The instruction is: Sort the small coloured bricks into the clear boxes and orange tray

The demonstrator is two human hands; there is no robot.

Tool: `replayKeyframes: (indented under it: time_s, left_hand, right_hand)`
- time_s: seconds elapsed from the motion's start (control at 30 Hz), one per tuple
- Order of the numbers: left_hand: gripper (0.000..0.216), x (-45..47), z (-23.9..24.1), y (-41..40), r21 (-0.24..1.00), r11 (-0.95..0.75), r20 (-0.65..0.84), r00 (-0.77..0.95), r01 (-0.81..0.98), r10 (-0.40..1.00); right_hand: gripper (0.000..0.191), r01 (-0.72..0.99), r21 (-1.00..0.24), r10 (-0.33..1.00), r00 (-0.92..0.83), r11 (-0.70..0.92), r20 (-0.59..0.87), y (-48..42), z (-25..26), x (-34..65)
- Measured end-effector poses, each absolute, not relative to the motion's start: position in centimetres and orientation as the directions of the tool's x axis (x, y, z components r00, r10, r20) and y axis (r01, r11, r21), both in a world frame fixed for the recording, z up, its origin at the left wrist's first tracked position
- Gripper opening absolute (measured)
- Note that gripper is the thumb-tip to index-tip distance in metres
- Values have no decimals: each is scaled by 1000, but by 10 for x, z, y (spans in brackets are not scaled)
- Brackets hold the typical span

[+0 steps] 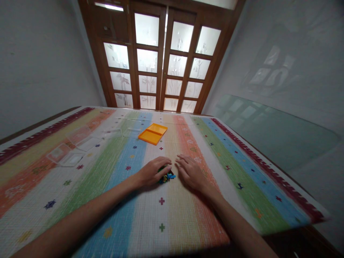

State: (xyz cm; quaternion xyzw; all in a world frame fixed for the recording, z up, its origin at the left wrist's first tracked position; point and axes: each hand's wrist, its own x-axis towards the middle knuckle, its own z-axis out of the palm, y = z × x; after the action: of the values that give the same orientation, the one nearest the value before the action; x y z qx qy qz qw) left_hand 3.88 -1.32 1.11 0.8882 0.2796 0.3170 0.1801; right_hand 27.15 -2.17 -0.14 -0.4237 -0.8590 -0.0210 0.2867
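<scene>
Near the middle of the table lies a small heap of tiny coloured pieces (167,178), blue, green, yellow and dark; what kind they are is too small to make out. My left hand (154,171) curves over the heap from the left, thumb apart from the fingers, and hides part of it. To the right of the pieces, my right hand (190,173) rests palm down with its fingers stretched toward the left hand, holding nothing. An opened orange plastic case (152,134) lies flat beyond both hands.
Several clear plastic boxes with lids, among them a clear box (71,159), lie at the left and behind. A striped cloth (161,215) covers the table. A glass panel (268,125) stands along the right side, and wooden doors (162,71) close off the far end.
</scene>
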Motion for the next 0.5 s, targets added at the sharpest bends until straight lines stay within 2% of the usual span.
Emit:
replayKeyframes:
  time_s: [0.13,0.3,0.5]
  left_hand:
    - [45,15,23,-7,434,-710,500,507,554,702]
    - [48,-29,20,-8,324,-543,317,452,775,834]
    - [48,-61,10,-7,180,-408,243,362,895,900]
  right_hand:
    - [31,741,-215,722,-473,637,505,-23,2,270]
    - [33,716,-235,716,-496,657,491,-21,0,270]
    - [31,714,-240,711,-483,658,511,-17,-6,271]
